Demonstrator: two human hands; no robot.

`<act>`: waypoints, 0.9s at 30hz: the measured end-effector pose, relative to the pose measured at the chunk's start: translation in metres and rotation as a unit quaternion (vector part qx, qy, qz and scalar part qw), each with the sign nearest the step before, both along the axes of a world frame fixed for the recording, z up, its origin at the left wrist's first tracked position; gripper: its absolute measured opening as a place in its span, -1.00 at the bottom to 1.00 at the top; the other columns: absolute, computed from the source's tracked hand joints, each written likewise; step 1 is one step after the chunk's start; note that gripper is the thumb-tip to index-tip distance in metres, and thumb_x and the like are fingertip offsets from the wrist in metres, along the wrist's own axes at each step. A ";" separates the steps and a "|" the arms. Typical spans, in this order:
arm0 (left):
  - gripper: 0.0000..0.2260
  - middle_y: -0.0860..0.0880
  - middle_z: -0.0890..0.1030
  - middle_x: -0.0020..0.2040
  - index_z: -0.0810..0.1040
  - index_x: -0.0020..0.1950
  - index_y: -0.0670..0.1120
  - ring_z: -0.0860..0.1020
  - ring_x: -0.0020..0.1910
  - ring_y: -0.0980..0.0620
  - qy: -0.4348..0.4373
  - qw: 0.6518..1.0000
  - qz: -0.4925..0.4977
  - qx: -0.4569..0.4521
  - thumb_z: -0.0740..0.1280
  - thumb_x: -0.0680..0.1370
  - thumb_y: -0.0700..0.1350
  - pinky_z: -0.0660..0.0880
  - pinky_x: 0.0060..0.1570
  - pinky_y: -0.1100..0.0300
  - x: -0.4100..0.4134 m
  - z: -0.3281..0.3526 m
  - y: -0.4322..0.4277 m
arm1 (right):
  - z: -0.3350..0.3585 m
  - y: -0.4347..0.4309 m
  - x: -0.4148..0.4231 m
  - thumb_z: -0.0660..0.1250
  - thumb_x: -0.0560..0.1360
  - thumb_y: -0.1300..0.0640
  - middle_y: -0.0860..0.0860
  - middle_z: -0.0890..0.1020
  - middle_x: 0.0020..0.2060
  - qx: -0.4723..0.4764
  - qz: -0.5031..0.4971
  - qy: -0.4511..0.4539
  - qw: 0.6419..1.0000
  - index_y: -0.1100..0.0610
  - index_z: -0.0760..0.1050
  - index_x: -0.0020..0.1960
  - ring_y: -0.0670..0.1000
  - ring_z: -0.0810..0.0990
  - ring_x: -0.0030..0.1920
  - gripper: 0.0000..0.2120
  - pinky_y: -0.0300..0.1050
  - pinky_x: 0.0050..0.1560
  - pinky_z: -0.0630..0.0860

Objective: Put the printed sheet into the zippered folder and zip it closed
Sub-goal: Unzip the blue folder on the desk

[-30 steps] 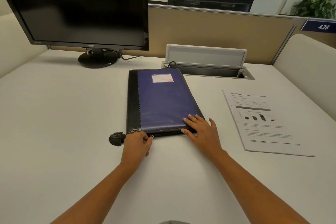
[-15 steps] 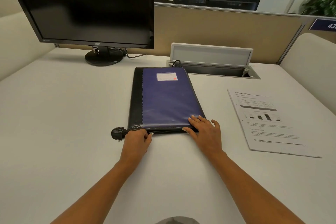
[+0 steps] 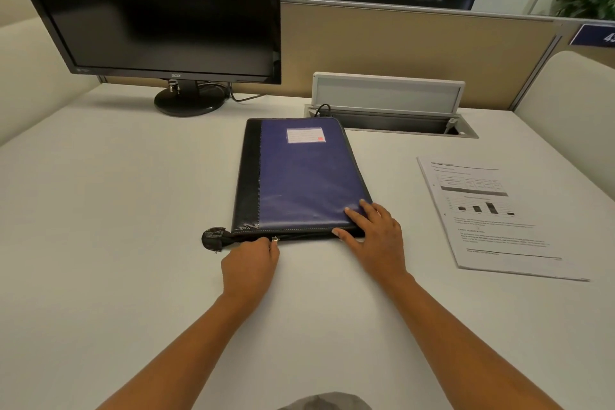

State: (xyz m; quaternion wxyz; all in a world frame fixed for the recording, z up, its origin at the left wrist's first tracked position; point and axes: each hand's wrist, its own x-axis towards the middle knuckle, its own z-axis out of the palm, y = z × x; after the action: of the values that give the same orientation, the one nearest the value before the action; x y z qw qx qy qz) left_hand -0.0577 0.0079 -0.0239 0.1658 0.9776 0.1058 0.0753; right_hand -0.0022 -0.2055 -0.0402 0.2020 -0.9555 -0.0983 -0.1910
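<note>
Purple zippered folder (image 3: pixel 299 183) lies under your flat right hand (image 3: pixel 376 238), left hand (image 3: pixel 251 265) in a narrow grip pinching its zipper pull (image 3: pixel 275 239); unzipping seems next, then fetch the printed sheet (image 3: pixel 492 210) well right of that grip.

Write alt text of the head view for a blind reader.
A person's left hand pinches the zipper pull at the near edge of a blue zippered folder; the right hand presses its corner. The printed sheet lies on the desk to its right.
</note>
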 end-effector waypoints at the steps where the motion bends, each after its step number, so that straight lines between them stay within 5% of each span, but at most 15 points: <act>1: -0.69 -0.10 0.62 -0.16 0.49 -0.14 -0.11 0.57 -0.16 -0.12 0.009 1.000 -0.002 0.016 0.04 0.61 -0.01 0.34 -0.28 0.17 0.001 -0.001 -0.001 | -0.001 -0.001 0.000 0.31 0.39 -0.25 0.11 0.39 0.37 0.009 -0.010 0.021 1.000 -0.01 0.45 0.28 0.15 0.32 0.38 -0.46 0.09 0.32 0.30; 6: -0.72 -0.11 0.62 -0.05 0.48 -0.02 -0.13 0.57 -0.07 -0.15 0.047 0.998 -0.020 0.041 0.02 0.62 -0.05 0.33 -0.23 0.14 0.007 -0.004 -0.009 | -0.004 -0.002 0.002 0.26 0.32 -0.37 0.05 0.12 0.49 0.110 -0.029 0.134 0.984 -0.11 0.19 0.42 0.10 0.21 0.44 -0.25 0.01 0.37 0.27; 27: -0.79 -0.09 0.63 -0.12 0.44 -0.08 -0.10 0.57 -0.16 -0.11 0.030 0.993 -0.052 0.098 0.04 0.61 -0.12 0.31 -0.30 0.13 0.020 -0.007 -0.033 | -0.003 -0.003 0.003 0.32 0.34 -0.30 0.06 0.22 0.46 0.120 -0.017 0.135 0.983 -0.06 0.26 0.40 0.08 0.29 0.41 -0.29 -0.03 0.34 0.31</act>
State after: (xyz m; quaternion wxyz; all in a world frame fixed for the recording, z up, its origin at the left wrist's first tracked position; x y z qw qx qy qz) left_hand -0.0377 -0.0249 -0.0314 0.0694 0.9951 0.0519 0.0469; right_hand 0.0004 -0.2084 -0.0427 0.3233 -0.9429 -0.0304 -0.0742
